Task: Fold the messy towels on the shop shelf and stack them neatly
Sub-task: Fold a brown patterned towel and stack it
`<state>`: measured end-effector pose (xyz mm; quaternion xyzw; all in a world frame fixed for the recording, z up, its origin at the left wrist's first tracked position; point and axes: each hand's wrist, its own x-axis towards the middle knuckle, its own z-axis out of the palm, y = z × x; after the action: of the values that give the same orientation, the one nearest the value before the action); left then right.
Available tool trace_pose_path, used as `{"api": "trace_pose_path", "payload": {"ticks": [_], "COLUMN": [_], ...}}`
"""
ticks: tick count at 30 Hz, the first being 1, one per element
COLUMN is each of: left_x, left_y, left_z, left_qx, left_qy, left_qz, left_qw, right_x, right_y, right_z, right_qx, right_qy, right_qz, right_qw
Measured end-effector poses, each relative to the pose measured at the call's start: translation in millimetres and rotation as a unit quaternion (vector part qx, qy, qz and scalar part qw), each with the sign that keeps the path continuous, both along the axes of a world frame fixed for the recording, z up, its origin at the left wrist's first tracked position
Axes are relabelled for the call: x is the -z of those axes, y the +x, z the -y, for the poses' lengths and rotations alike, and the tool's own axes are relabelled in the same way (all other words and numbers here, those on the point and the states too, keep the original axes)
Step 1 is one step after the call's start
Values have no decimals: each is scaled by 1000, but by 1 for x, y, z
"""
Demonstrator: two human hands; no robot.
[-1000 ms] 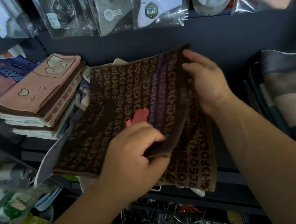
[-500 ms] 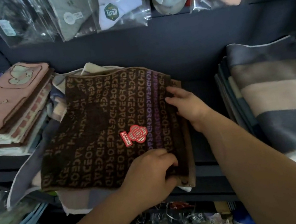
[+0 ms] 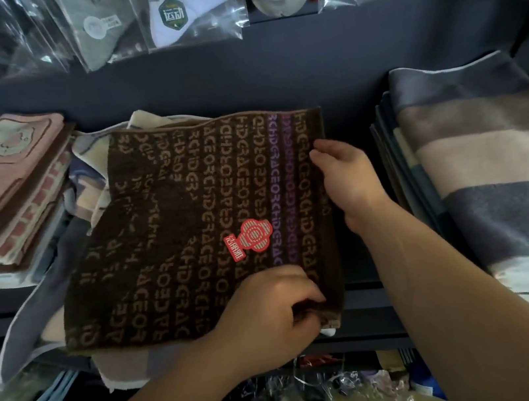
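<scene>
We are looking at a folded brown towel (image 3: 191, 225) lying at the centre of the frame, flat on a loose pile of pale and grey towels (image 3: 61, 284) on the dark shelf (image 3: 369, 301). Our left hand (image 3: 268, 317) is pinching its lower right corner, fingers curled around the edge. Our right hand (image 3: 346, 177) is resting against its right edge with fingers bent (whether gripping, we cannot tell). A red label (image 3: 250, 239) is sitting near the lower right. 2 neat stacks are flanking it: pink towels (image 3: 2, 193) at left, striped towels (image 3: 494, 171) at right.
</scene>
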<state>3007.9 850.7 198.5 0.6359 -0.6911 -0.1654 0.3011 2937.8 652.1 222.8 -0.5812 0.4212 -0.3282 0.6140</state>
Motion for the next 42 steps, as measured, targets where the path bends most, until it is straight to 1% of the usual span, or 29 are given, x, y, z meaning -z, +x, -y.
{"api": "trace_pose_path", "payload": {"ticks": [2,4,6,8,9,10,12,14,15,16,17,18,19,21,22,24,27,29,32,35,36,37,38,40,41,42], "left_x": [12,17,14,8,6,4,1,-3,-5,-7,-7,-7,-6,1,4,8,3,-7,-21,-32,-34,-37,-38,-40,-41,-43], "left_y": [0,0,1,2,4,8,23,48,63,79,95,108,118,129,130,122,103,90,85,98,106,115,125,147,157,165], "left_z": [2,4,3,0,-2,-4,-6,-8,-9,-10,-11,-13,-15,-20,-22,-25,-33,-41,-52,-49,-43,-37,-29,-11,-2,7], "left_qx": [9,20,29,25,14,-7,-81,-178,-227,-273,-311,-338,-349,-334,-322,-311,-300,-301,-313,-318,-321,-327,-334,-352,-361,-367], "left_qy": [27,32,40,44,31,0,-81,-133,-137,-117,-73,-11,61,180,209,229,222,160,55,31,36,45,57,70,66,53], "left_qz": [61,96,98,72,52,41,55,95,123,153,180,200,214,233,242,250,267,274,231,211,207,200,186,144,128,122], "left_qw": [998,995,994,996,998,999,992,970,956,942,930,920,911,896,891,888,889,900,920,924,923,923,922,922,922,921], "right_x": [9,16,17,17,18,18,19,19,20,23,27,31,35,43,45,44,41,39,35,33,31,28,24,16,12,10], "right_y": [-1,-1,-1,-1,-1,-1,1,7,12,17,22,26,29,30,29,25,12,-2,-28,-48,-51,-51,-50,-42,-36,-29], "right_z": [-1,-1,-1,-4,-5,-9,-22,-36,-42,-48,-54,-59,-64,-68,-69,-69,-73,-79,-90,-99,-99,-97,-93,-79,-70,-59], "right_qx": [-52,-110,-140,-146,-137,-123,-92,-106,-126,-150,-173,-196,-218,-240,-242,-245,-253,-264,-283,-295,-297,-292,-273,-194,-150,-115], "right_qy": [-17,-62,-112,-151,-181,-220,-295,-339,-350,-353,-352,-349,-351,-369,-377,-378,-374,-371,-368,-365,-357,-347,-340,-340,-346,-357], "right_qz": [-70,-148,-194,-231,-260,-300,-366,-381,-380,-381,-388,-404,-430,-482,-497,-511,-520,-524,-520,-519,-512,-498,-476,-413,-386,-371], "right_qw": [996,981,965,950,938,920,878,854,847,841,834,822,803,757,743,732,725,719,717,714,723,739,764,822,842,850]}}
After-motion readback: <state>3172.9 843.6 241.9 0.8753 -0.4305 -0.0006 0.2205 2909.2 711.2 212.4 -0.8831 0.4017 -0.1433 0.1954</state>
